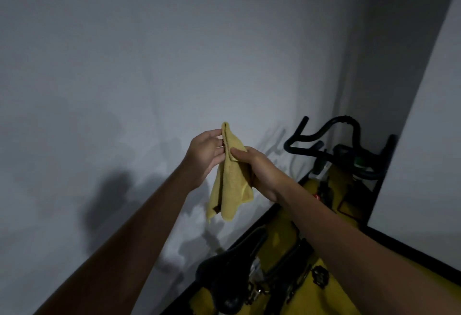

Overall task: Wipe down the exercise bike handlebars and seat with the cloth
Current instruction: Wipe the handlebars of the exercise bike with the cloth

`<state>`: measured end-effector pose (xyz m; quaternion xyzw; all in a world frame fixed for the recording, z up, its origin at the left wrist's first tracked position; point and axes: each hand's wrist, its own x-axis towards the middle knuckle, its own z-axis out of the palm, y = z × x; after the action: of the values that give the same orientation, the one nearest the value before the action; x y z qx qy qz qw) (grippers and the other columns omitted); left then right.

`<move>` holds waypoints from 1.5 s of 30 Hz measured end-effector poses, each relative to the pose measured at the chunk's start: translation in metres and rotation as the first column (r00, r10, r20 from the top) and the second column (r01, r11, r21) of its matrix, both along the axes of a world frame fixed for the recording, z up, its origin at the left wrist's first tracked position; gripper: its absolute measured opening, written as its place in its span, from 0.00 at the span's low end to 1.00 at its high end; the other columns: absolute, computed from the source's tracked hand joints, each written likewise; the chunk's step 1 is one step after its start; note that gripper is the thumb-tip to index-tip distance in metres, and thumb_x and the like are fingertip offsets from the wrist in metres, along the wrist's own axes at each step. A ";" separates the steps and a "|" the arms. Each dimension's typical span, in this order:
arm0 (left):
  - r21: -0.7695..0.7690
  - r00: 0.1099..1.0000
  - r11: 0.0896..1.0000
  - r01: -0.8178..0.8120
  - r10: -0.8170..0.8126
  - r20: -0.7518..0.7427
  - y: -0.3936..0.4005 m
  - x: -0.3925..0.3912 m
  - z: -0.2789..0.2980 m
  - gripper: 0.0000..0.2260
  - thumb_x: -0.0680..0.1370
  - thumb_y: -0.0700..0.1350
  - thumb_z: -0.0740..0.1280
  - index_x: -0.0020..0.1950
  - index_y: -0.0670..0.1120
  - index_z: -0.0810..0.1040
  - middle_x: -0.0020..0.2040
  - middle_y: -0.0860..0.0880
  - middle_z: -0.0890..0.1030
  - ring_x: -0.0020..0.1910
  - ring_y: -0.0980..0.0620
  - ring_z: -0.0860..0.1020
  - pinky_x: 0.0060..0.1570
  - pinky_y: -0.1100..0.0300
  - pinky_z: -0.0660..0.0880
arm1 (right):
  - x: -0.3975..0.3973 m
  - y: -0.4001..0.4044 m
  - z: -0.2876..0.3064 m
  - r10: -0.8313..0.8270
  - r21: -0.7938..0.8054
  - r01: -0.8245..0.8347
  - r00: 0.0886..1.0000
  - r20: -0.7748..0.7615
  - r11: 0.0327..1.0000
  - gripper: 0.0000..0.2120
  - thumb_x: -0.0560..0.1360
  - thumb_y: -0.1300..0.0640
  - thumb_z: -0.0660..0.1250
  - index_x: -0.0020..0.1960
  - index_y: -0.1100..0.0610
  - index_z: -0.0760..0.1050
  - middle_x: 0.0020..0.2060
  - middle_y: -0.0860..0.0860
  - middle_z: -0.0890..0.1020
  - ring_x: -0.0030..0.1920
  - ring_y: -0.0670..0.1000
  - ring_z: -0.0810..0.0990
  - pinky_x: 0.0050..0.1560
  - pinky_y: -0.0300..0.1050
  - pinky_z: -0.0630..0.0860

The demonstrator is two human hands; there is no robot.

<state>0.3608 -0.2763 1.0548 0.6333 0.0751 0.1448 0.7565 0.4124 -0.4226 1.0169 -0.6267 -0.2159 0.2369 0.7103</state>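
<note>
**Cloth held in both hands, clear of the bike**

The yellow cloth [230,177] is being pinched at its upper edge by the fingers [219,144] of the left hand [203,156], which are curled onto the fabric's top fold. The right hand [259,170] is being closed around the cloth just beside them, its thumb [240,153] being pressed across the front of the fabric. The two sets of fingertips are being kept close together, with only the fold between them. Below the fingers, the rest of the cloth is being left to hang loose in folds, touching nothing else. Both bare forearms are being extended forward.

Below and to the right of the fingers, well apart from the cloth, the black seat [224,272] is being shown above the yellow frame [277,237]. Further right of the fingers, beyond them, the black handlebars [331,137] are being shown near the grey wall [149,53].
</note>
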 end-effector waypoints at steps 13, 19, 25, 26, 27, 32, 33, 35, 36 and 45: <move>0.553 0.966 0.795 0.251 -0.171 -0.193 -0.072 0.183 -0.014 0.31 0.74 0.64 0.71 0.71 0.50 0.74 0.64 0.55 0.77 0.61 0.57 0.76 0.57 0.63 0.70 | 0.141 -0.113 -0.004 -0.189 0.289 0.321 0.895 -0.404 0.902 0.20 0.81 0.52 0.57 0.65 0.61 0.78 0.55 0.58 0.85 0.50 0.57 0.86 0.46 0.51 0.82; 0.432 0.905 0.795 0.426 -0.369 -0.212 -0.127 0.267 -0.018 0.16 0.77 0.55 0.72 0.59 0.46 0.80 0.53 0.48 0.85 0.56 0.50 0.82 0.62 0.52 0.77 | 0.196 -0.164 0.002 -0.215 0.185 0.264 0.944 -0.250 0.947 0.32 0.73 0.33 0.69 0.66 0.56 0.80 0.63 0.58 0.82 0.63 0.58 0.81 0.62 0.57 0.76; 0.469 0.934 0.808 0.358 -0.321 -0.160 -0.177 0.334 -0.026 0.15 0.75 0.56 0.73 0.57 0.51 0.78 0.52 0.50 0.84 0.51 0.52 0.83 0.47 0.57 0.78 | 0.265 -0.205 -0.012 -0.378 0.087 0.392 0.915 -0.142 0.916 0.29 0.72 0.57 0.77 0.70 0.61 0.73 0.64 0.62 0.80 0.63 0.62 0.80 0.68 0.63 0.73; 0.461 0.936 0.814 0.352 -0.315 -0.158 -0.183 0.346 -0.029 0.15 0.75 0.56 0.73 0.57 0.51 0.78 0.51 0.51 0.84 0.50 0.52 0.83 0.46 0.56 0.79 | 0.279 -0.211 -0.015 -0.417 0.072 0.429 0.898 -0.140 0.901 0.28 0.72 0.59 0.75 0.70 0.62 0.72 0.64 0.63 0.79 0.63 0.64 0.79 0.68 0.65 0.73; 0.452 0.938 0.823 0.346 -0.308 -0.156 -0.188 0.358 -0.031 0.15 0.75 0.56 0.73 0.57 0.51 0.77 0.51 0.51 0.84 0.50 0.52 0.83 0.45 0.55 0.79 | 0.295 -0.217 -0.018 -0.446 0.057 0.456 0.884 -0.138 0.888 0.28 0.73 0.61 0.73 0.70 0.63 0.71 0.63 0.65 0.79 0.63 0.65 0.79 0.67 0.66 0.73; 0.428 0.968 0.868 0.250 -0.228 -0.103 -0.208 0.426 -0.045 0.14 0.75 0.54 0.75 0.54 0.49 0.77 0.50 0.49 0.85 0.49 0.49 0.85 0.41 0.57 0.79 | 0.377 -0.248 -0.032 -0.513 -0.019 0.514 0.852 -0.109 0.858 0.14 0.71 0.58 0.67 0.56 0.58 0.77 0.51 0.59 0.82 0.51 0.60 0.81 0.54 0.56 0.78; 0.430 0.975 0.876 0.220 -0.199 -0.095 -0.212 0.441 -0.049 0.14 0.74 0.52 0.76 0.52 0.49 0.76 0.50 0.48 0.85 0.50 0.48 0.85 0.43 0.54 0.80 | 0.395 -0.254 -0.035 -0.511 -0.041 0.510 0.853 -0.108 0.859 0.13 0.70 0.56 0.66 0.53 0.56 0.77 0.48 0.58 0.81 0.49 0.59 0.80 0.51 0.55 0.77; 0.443 0.988 0.883 0.155 -0.136 -0.075 -0.219 0.468 -0.056 0.14 0.74 0.51 0.77 0.53 0.49 0.77 0.51 0.47 0.85 0.51 0.46 0.84 0.50 0.49 0.80 | 0.433 -0.266 -0.040 -0.499 -0.096 0.491 0.860 -0.101 0.866 0.10 0.70 0.54 0.66 0.51 0.55 0.76 0.45 0.56 0.81 0.47 0.58 0.80 0.48 0.52 0.76; 0.470 0.992 0.874 0.128 -0.107 -0.070 -0.221 0.480 -0.058 0.15 0.73 0.52 0.78 0.54 0.49 0.77 0.51 0.48 0.84 0.50 0.47 0.84 0.49 0.50 0.80 | 0.450 -0.270 -0.041 -0.495 -0.126 0.484 0.864 -0.090 0.866 0.08 0.71 0.55 0.66 0.50 0.56 0.76 0.45 0.56 0.81 0.46 0.57 0.80 0.46 0.51 0.76; 0.682 0.994 0.729 -0.058 0.107 -0.029 -0.228 0.556 -0.066 0.09 0.76 0.55 0.74 0.51 0.52 0.85 0.44 0.54 0.85 0.45 0.53 0.83 0.47 0.54 0.81 | 0.565 -0.292 -0.045 -0.342 -0.225 0.335 0.940 0.007 0.915 0.04 0.76 0.59 0.69 0.47 0.56 0.83 0.42 0.52 0.87 0.44 0.52 0.85 0.37 0.43 0.80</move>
<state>0.9164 -0.5044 0.9884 0.8663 0.0700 0.1745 0.4627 0.9776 -0.7150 0.9717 -0.7263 -0.0646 0.1433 0.6692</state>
